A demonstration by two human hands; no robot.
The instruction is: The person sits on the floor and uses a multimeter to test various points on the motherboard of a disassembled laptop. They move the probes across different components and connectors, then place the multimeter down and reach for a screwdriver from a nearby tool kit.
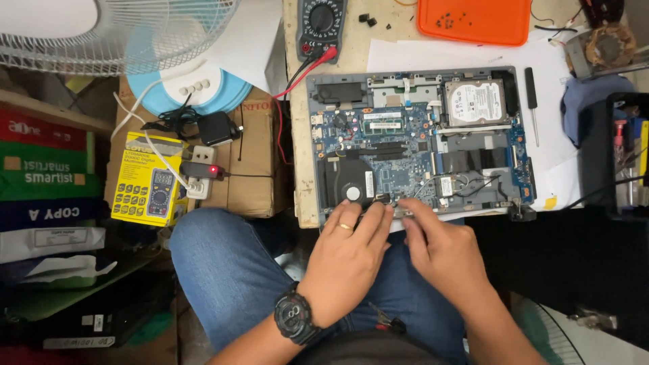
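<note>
Your opened laptop (412,145) lies flat on the table, bottom cover off, its near edge right at the table's front edge. You see a blue circuit board, a black round fan at the near left, a silver hard drive at the far right and a memory stick near the middle of the far side.

Opened laptop (416,145) on table (338,61), multimeter (322,27) behind, screwdriver (533,101) right
</note>
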